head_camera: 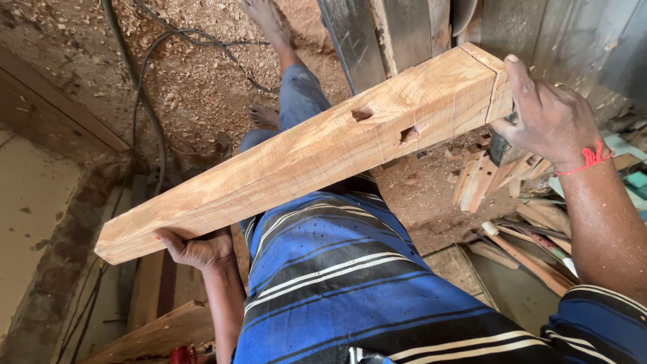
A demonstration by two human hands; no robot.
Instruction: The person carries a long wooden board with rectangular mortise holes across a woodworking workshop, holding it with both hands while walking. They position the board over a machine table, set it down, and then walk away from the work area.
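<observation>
I see both hands gripping a long wooden beam slanting across mid-frame: left hand cupping under its lower-left end, right hand clamped on its upper-right end

One view only, worn on the head. Looks steeply down over a blue striped shirt to the sawdust floor. Sits very near the wooden beam, which crosses the frame from near left to far right. Takes in the left hand low, the right hand far right, bare feet at the top edge.
</observation>
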